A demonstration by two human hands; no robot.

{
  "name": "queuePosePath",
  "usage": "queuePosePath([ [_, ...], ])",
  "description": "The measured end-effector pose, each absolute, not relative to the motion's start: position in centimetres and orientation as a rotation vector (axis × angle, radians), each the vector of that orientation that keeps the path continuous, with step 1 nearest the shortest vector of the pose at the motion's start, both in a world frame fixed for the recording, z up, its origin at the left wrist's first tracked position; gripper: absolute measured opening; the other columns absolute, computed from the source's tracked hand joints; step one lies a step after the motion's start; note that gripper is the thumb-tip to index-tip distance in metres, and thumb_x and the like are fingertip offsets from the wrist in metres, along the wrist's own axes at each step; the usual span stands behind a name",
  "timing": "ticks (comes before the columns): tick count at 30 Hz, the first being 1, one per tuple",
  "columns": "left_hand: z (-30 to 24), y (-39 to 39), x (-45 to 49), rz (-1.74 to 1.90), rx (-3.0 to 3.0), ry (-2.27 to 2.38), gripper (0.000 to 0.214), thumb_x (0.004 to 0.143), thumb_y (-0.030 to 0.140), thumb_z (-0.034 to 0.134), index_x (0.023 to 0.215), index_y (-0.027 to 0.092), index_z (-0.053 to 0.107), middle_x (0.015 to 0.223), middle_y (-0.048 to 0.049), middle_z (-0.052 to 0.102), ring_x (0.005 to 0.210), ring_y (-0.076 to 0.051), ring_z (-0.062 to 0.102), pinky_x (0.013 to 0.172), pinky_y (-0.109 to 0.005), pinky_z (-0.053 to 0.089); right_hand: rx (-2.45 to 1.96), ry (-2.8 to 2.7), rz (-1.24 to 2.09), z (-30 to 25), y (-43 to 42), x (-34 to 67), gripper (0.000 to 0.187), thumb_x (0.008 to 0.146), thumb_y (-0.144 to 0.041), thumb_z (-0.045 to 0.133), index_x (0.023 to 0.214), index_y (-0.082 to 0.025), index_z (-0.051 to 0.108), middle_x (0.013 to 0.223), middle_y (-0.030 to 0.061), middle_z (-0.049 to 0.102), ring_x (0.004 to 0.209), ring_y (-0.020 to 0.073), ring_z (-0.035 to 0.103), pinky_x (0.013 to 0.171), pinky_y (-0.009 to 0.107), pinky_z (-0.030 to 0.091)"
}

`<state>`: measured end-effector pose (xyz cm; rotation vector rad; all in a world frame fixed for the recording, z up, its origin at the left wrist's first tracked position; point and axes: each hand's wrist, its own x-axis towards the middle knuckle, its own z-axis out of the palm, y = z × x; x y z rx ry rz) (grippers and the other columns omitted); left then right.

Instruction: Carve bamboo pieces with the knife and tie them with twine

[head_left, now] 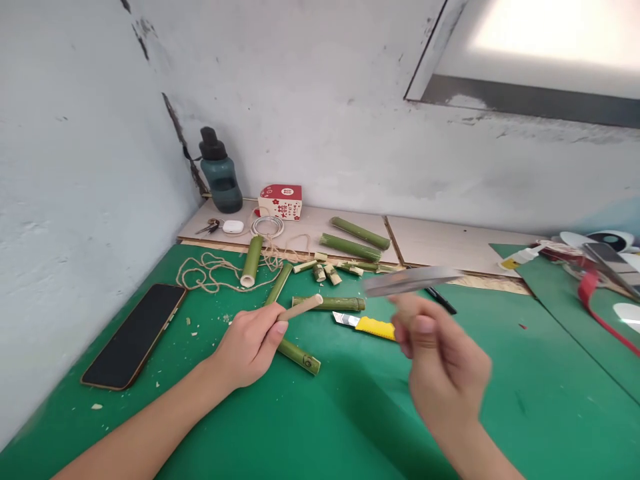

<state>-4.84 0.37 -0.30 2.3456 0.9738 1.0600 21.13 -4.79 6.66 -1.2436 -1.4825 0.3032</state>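
My left hand [253, 347] is closed round a thin, pale wooden stick [306, 306], whose tip points up to the right. On the right, my right hand [447, 370] grips a flat grey strip [413, 281] above the table; motion smears it, so its kind is unclear. The stick and the strip are apart. Below my left hand lies a green bamboo tube [300, 356], partly hidden by the fingers. A yellow utility knife [375, 327] with its blade out rests between the hands, its end behind my right hand. Another bamboo tube [333, 304] lies just beyond the stick.
A phone [134, 337] lies left on the green mat [320, 427]. Twine [205, 270], bamboo offcuts [332, 273] and a black pen [441, 300] lie farther back. By the wall stand a water bottle [221, 177] and a red-white box [281, 202]. A glue bottle [520, 258] lies right.
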Motion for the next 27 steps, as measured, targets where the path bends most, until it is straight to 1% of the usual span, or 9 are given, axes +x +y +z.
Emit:
queuePosePath([
  [2, -0.3, 0.4, -4.9, 1.071, 2.355, 0.963, 0.019, 0.106, 0.02, 0.041, 0.089, 0.022, 0.048, 0.063, 0.006, 0.044, 0.05, -0.01, 0.039, 0.05, -0.025, 0.03, -1.238, -1.424, 0.28, 6.5, -4.9, 21.1, 0.031, 0.109, -0.031, 0.044, 0.083, -0.022, 0.057, 0.065, -0.003, 0.047, 0.054, 0.0107, 0.044, 0.049, 0.023, 0.036],
  [6, -0.4, 0.5, -4.9, 1.053, 2.378, 0.946, 0.019, 0.106, 0.02, 0.042, 0.089, 0.022, 0.047, 0.064, 0.006, 0.045, 0.05, -0.01, 0.04, 0.051, -0.025, 0.03, -1.321, -1.697, 0.433, 6.1, -5.1, 20.9, 0.023, 0.108, -0.031, 0.047, 0.101, -0.023, 0.067, 0.064, -0.0038, 0.049, 0.051, 0.0103, 0.042, 0.046, 0.023, 0.033],
  [11, -0.1, 0.4, -4.9, 1.087, 2.357, 0.937, 0.018, 0.107, 0.02, 0.04, 0.09, 0.022, 0.047, 0.064, 0.0061, 0.044, 0.049, -0.01, 0.04, 0.05, -0.024, 0.03, -1.347, -1.365, 0.242, 6.4, -4.0, 22.7, 0.03, 0.109, -0.039, 0.045, 0.093, -0.022, 0.064, 0.066, -0.0024, 0.05, 0.055, 0.0118, 0.047, 0.053, 0.025, 0.041],
  [14, 0.1, 0.2, -4.8, 1.082, 2.362, 0.897, 0.019, 0.107, 0.02, 0.04, 0.089, 0.022, 0.047, 0.063, 0.0059, 0.045, 0.05, -0.011, 0.041, 0.051, -0.024, 0.031, -1.644, -1.587, 0.18, 5.6, -1.9, 25.4, 0.03, 0.105, -0.042, 0.048, 0.094, -0.022, 0.068, 0.066, -0.0007, 0.059, 0.05, 0.012, 0.046, 0.049, 0.025, 0.034],
  [16, 0.1, 0.0, -4.7, 1.068, 2.361, 0.882, 0.019, 0.107, 0.019, 0.04, 0.089, 0.022, 0.047, 0.063, 0.0059, 0.044, 0.05, -0.011, 0.041, 0.051, -0.024, 0.031, -1.893, -1.709, 0.157, 4.6, -0.3, 27.2, 0.029, 0.102, -0.038, 0.048, 0.093, -0.022, 0.071, 0.065, 0.0006, 0.063, 0.049, 0.0135, 0.047, 0.049, 0.026, 0.029],
  [19, 0.1, -0.1, -4.8, 1.06, 2.369, 0.86, 0.019, 0.107, 0.02, 0.04, 0.09, 0.022, 0.047, 0.063, 0.006, 0.044, 0.05, -0.011, 0.041, 0.051, -0.024, 0.031, -2.157, -1.702, 0.154, 3.2, 1.4, 28.9, 0.032, 0.101, -0.033, 0.044, 0.101, -0.021, 0.074, 0.072, 0.0038, 0.071, 0.056, 0.0177, 0.056, 0.05, 0.026, 0.028],
  [22, 0.0, -0.3, -4.9, 1.061, 2.368, 0.831, 0.019, 0.107, 0.021, 0.04, 0.089, 0.022, 0.047, 0.064, 0.0059, 0.045, 0.05, -0.011, 0.041, 0.051, -0.024, 0.032, -2.263, -1.742, 0.206, 2.3, 2.0, 29.4, 0.036, 0.103, -0.034, 0.04, 0.113, -0.021, 0.073, 0.083, 0.0068, 0.075, 0.066, 0.0214, 0.061, 0.054, 0.028, 0.031],
  [25, -0.1, -0.3, -4.9, 1.023, 2.349, 0.825, 0.02, 0.108, 0.022, 0.039, 0.089, 0.022, 0.047, 0.065, 0.0056, 0.046, 0.051, -0.011, 0.042, 0.052, -0.025, 0.032, -2.301, -1.81, 0.239, 1.6, 2.1, 29.3, 0.035, 0.104, -0.037, 0.043, 0.12, -0.022, 0.07, 0.093, 0.0086, 0.077, 0.076, 0.0245, 0.065, 0.058, 0.03, 0.033],
  [27, -0.1, -0.3, -4.8, 0.971, 2.345, 0.836, 0.021, 0.108, 0.023, 0.038, 0.089, 0.022, 0.048, 0.064, 0.0058, 0.046, 0.051, -0.011, 0.043, 0.052, -0.025, 0.032, -2.286, -1.852, 0.241, 1.1, 2.2, 29.3, 0.031, 0.103, -0.035, 0.047, 0.12, -0.022, 0.068, 0.102, 0.0095, 0.077, 0.087, 0.0263, 0.067, 0.062, 0.031, 0.036],
])
